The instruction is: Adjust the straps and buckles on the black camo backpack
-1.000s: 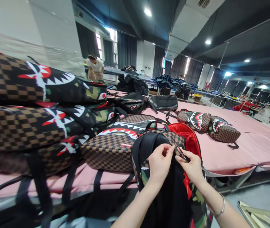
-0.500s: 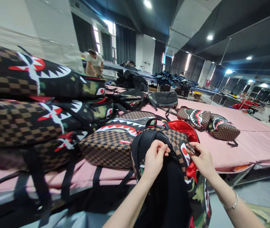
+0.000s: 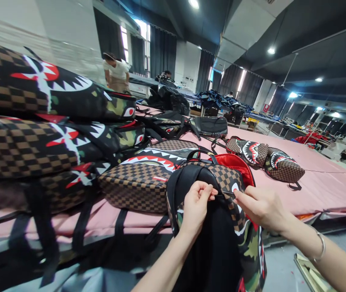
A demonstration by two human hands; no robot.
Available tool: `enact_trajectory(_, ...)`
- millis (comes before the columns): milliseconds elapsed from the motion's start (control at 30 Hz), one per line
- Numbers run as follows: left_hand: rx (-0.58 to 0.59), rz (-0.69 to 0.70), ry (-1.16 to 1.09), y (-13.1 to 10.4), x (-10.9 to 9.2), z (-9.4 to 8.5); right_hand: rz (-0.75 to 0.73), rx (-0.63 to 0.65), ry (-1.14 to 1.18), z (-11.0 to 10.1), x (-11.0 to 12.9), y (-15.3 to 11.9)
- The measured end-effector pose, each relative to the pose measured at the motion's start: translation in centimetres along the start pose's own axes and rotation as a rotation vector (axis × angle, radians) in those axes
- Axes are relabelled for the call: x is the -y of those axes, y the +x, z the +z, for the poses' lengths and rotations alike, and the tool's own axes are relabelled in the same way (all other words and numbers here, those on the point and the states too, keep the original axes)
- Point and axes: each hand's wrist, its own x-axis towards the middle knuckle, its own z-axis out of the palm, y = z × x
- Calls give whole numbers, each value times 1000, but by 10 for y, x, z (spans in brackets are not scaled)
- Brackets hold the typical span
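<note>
An open backpack (image 3: 227,174) with brown checks, camouflage and a red lining stands upright at the table's front edge, its black back panel towards me. My left hand (image 3: 197,202) is pinched at the top of that panel; what its fingertips hold is too small to name. Just to the right, my right hand (image 3: 256,205) is closed around a thin metal tool (image 3: 228,192), whose tip points left towards my left fingertips. Beside these hands a checkered backpack (image 3: 136,184) with a shark-mouth print lies on the pink table (image 3: 321,182).
Stacked backpacks (image 3: 18,150) rise at the left, with black straps hanging over the table edge. Two small checkered bags (image 3: 284,164) lie at the right. A black bag (image 3: 208,126) is farther back. A person (image 3: 116,73) stands in the background.
My right hand has turned and brought the metal tool's tip left, close to my left fingertips. My left hand stays pinched in nearly the same place. The person behind has straightened somewhat.
</note>
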Motion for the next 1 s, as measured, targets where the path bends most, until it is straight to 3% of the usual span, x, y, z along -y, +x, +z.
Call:
enact_trajectory(300,-23,-6,-49,-3,-1,0,-142,165,-88,-6,-1,19)
enact_trajectory(567,-22,-20,-8,-5,-6,2,-144,447,-126,-24,6,35)
enact_trajectory(733,18,44,-12,-5,-9,4,-148,553,-98,-34,5,51)
enact_trajectory(900,220,-32,-316,-9,-16,-8,-108,518,-73,-34,-6,47)
enact_trajectory(1000,280,49,-99,-13,-9,-16,-49,421,-67,-27,-14,36)
